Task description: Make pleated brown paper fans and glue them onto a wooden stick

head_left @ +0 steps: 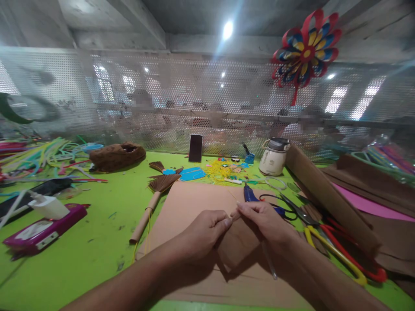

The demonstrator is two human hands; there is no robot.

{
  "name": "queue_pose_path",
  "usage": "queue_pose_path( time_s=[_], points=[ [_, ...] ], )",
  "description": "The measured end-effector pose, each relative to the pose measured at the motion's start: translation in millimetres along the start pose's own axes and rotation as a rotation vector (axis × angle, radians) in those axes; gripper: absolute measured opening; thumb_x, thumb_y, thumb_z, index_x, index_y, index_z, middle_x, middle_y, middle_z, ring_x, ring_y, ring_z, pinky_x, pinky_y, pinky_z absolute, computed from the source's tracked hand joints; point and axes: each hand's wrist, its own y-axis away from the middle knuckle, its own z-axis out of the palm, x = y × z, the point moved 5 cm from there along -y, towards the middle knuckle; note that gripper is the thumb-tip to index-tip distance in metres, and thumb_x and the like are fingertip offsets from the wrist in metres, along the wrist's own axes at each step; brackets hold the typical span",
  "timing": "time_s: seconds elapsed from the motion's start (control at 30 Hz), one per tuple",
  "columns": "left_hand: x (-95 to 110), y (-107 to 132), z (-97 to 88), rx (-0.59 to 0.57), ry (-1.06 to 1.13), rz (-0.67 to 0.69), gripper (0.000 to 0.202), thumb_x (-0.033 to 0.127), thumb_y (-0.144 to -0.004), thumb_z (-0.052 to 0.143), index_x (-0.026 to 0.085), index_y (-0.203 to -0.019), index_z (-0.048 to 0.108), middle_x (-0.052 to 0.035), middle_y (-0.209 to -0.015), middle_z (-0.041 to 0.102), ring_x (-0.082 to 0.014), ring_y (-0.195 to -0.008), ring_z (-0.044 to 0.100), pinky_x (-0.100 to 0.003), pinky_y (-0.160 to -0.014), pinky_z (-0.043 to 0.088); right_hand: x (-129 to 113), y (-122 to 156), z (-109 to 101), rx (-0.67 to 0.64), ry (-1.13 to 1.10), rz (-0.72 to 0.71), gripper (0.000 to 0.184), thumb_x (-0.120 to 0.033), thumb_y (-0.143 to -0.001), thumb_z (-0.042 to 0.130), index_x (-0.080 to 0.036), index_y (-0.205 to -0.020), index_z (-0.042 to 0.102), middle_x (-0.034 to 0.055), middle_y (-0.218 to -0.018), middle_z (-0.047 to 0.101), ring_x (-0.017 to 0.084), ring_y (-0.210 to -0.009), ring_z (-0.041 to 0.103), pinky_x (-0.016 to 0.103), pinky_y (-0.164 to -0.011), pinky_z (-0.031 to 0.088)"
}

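Observation:
My left hand (pixel 204 231) and my right hand (pixel 264 222) meet over a brown cardboard sheet (pixel 191 203) on the green table. Both are closed in a pinch, fingertips nearly touching, on a thin yellowish strand (pixel 232 196) that sticks up and away from the fingers. A folded brown paper piece (pixel 238 244) lies under the hands. A small paper broom (pixel 155 196) with a rolled handle lies just left of the sheet. A blue glue gun (pixel 250 194) rests just beyond my right hand.
Scissors with red and yellow handles (pixel 337 248) lie at right beside brown and pink paper sheets (pixel 366 203). A white jar (pixel 274 157), a dark phone (pixel 196 148) and paper scraps stand at the back. A magenta case (pixel 42 229) and coloured strips (pixel 42 155) sit left. A paper flower (pixel 306 49) hangs on the mesh.

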Motion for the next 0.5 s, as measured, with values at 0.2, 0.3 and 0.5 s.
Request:
queue_pose_path(
  time_s=[0.2,0.3,0.5],
  points=[
    [3,0,5.8,-0.033,0.042,0.029,0.033,0.046,-0.082,0.054,0.013,-0.080,0.056,-0.0036,-0.074,0.056,-0.0131,-0.064,0.050,-0.024,-0.059,0.038,0,3,5,0.039,0.026,-0.025,0.036,-0.045,-0.062,0.077,-0.014,-0.063,0.060,-0.0019,-0.058,0.053,0.010,-0.053,0.045,0.024,-0.051,0.033],
    [0,1,8.4,-0.047,0.104,0.027,0.031,0.045,-0.083,0.052,0.014,-0.082,0.056,-0.0028,-0.072,0.056,-0.0126,-0.062,0.050,-0.024,-0.057,0.038,3,1,2,0.088,0.054,-0.013,0.037,-0.047,-0.062,0.075,-0.015,-0.062,0.058,-0.0019,-0.057,0.052,0.011,-0.052,0.044,0.024,-0.049,0.033],
    [-10,0,2.4,-0.090,0.031,-0.061,0.037,0.043,-0.086,0.045,0.014,-0.065,0.053,-0.0001,-0.051,0.051,-0.0112,-0.048,0.047,-0.025,-0.052,0.037,-5,-5,-12,0.167,0.183,-0.093,0.038,-0.047,-0.065,0.071,-0.016,-0.056,0.051,-0.0049,-0.052,0.042,0.009,-0.049,0.034,0.023,-0.047,0.027]
  ],
)
